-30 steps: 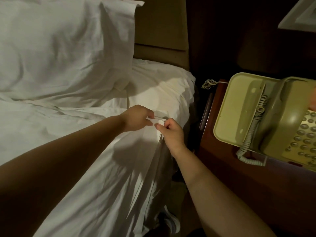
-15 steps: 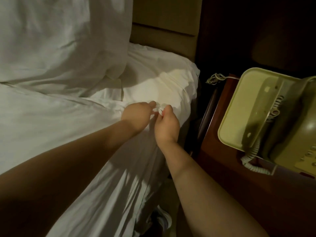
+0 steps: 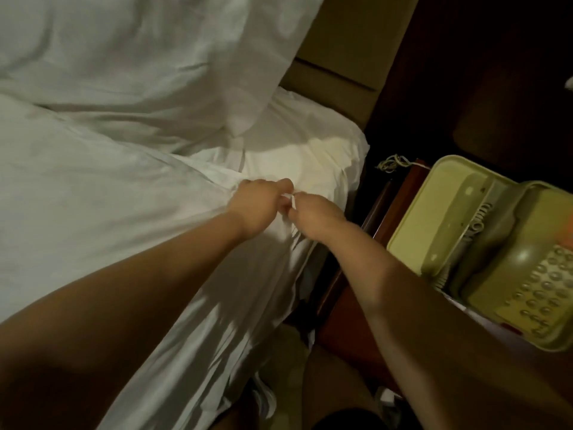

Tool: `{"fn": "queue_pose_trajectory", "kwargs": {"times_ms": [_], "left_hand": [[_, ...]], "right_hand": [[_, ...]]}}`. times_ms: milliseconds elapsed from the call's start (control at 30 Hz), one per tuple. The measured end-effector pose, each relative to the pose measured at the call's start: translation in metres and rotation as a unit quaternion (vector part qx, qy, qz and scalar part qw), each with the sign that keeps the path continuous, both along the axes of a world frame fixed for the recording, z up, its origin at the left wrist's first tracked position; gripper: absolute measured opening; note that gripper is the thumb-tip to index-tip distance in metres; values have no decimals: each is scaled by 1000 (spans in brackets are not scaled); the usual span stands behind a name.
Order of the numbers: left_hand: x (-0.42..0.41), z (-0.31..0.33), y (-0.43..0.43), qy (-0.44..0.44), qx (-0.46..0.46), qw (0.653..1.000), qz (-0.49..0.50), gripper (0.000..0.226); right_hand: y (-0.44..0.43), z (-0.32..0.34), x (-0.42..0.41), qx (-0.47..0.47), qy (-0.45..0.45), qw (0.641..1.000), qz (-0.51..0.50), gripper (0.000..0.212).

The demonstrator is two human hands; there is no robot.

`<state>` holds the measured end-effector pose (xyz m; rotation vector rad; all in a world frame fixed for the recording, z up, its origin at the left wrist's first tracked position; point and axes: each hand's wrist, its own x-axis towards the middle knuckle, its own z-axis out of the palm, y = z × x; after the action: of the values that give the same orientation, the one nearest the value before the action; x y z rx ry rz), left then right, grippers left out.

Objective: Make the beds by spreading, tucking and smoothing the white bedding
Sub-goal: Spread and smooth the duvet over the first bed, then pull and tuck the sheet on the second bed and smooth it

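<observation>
Near the bed's right edge, the left hand [image 3: 259, 206] and right hand [image 3: 313, 217] both pinch the white top sheet [image 3: 130, 212] corner, probably to spread it toward the pillow [image 3: 139, 57]

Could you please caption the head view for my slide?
Left hand and right hand pinch the white sheet beside a beige telephone.

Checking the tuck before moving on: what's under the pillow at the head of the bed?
Only the white bottom sheet shows, emerging beside the pillow corner. The top sheet edge meets the pillow; whatever lies further beneath is covered.
</observation>
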<state>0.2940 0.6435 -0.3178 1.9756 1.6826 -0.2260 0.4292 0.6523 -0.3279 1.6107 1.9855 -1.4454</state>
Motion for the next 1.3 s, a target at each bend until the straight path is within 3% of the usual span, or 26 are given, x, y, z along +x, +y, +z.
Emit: {"fn": "queue_pose_trajectory", "kwargs": {"times_ms": [133,267,367,433,500,567,667,767,833,900,967,1033,1100,1200,1300], "left_hand": [[-1,31,-18,-11,98,993,69,26],[-18,71,-75,-8,212,972,98,49],[-43,92,-143,24,177,978,109,56],[-57,110,-177,36,114,983,142,74],[-73,134,-201,-18,96,967,236,76],[-95,165,-217,-124,145,918,349,61],[-137,238,-266,-228,229,790,522,53],[-201,316,-340,-251,284,673,635,42],[-245,385,-385,-215,359,631,653,34],[-272,457,-415,-115,427,642,627,30],[-273,503,-415,-58,443,704,552,32],[-249,496,-385,-42,378,783,492,34],[-225,447,-347,-23,306,830,465,36],[-187,356,-321,-15,184,866,465,41],[-161,296,-316,-25,78,884,460,44]], "right_hand": [[1,41,6,3,31,999,40,46],[-15,75,18,-77,162,980,-90,39],[-39,103,8,-76,141,976,-150,36],[-52,132,-17,-54,113,983,-133,30],[-68,171,-59,-15,119,990,-76,28],[-90,213,-105,23,149,988,-39,31],[-140,272,-182,70,192,979,-23,34],[-227,368,-290,77,263,957,91,32],[-279,452,-331,42,398,901,169,31],[-279,517,-317,55,492,854,162,22],[-220,520,-268,124,484,864,64,21],[-153,458,-198,199,320,926,-7,33],[-102,374,-121,176,121,975,-55,33],[-89,291,-40,121,-39,989,-79,37],[-116,271,-30,116,-94,989,11,31]]}}
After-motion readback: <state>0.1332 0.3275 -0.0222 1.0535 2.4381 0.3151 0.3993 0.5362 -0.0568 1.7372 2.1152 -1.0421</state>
